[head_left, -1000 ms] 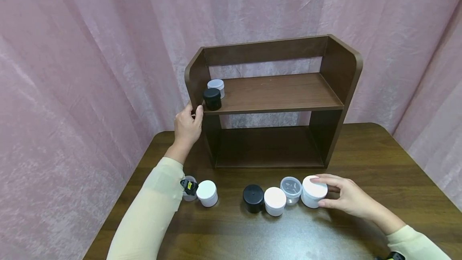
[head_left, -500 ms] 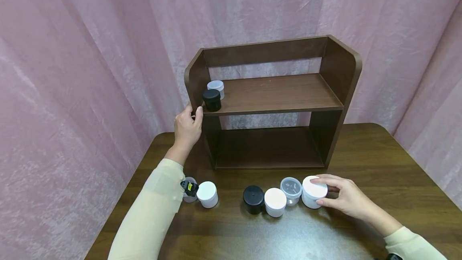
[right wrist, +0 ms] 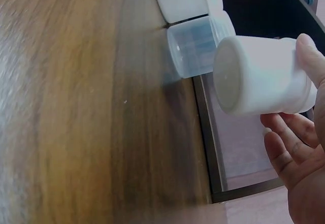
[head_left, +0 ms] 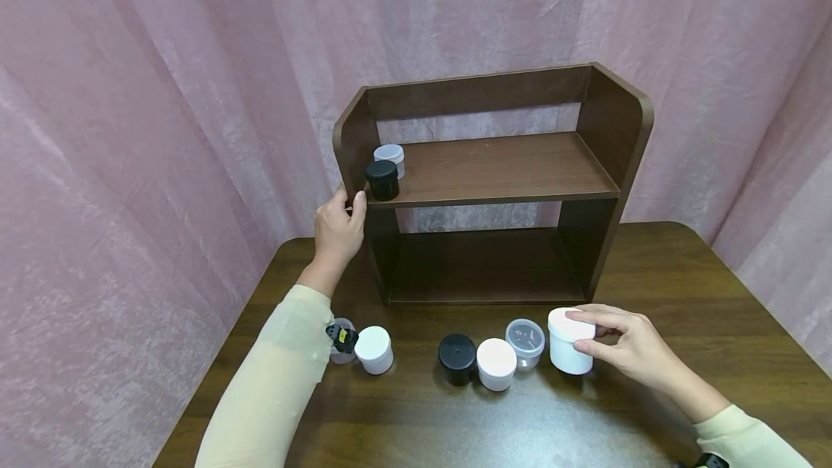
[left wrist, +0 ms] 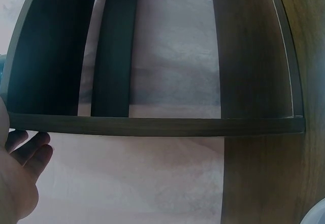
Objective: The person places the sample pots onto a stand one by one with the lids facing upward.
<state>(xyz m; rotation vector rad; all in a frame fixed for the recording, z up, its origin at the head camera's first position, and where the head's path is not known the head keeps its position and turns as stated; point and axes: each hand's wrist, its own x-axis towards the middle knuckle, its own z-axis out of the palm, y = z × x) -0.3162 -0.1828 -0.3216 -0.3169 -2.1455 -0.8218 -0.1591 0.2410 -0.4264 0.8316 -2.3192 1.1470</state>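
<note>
My right hand [head_left: 627, 341] pinches a white screw-lid jar [head_left: 570, 341] near its top, thumb on one side and fingers on the other. In the right wrist view the jar [right wrist: 264, 74] is raised off the table, its base showing. My left hand [head_left: 338, 230] grips the left side panel of a brown two-tier wooden shelf [head_left: 500, 165] at the height of its middle board. Seen from the left wrist, the fingers [left wrist: 38, 155] lie along the panel's outer side. A black jar [head_left: 382, 180] and a white-lidded jar [head_left: 390, 156] stand at the left end of the upper board.
Along the table before the shelf stand a black jar [head_left: 457, 358], a white jar [head_left: 497, 363], a clear jar [head_left: 525, 341] and another white jar [head_left: 374, 349]. A clear jar [head_left: 342, 352] is partly hidden behind the left wrist camera. Pink curtains [head_left: 195, 128] hang behind.
The white jar in my right hand has risen from the table and shifted slightly right, apart from the clear jar. My left hand stays at the shelf's side.
</note>
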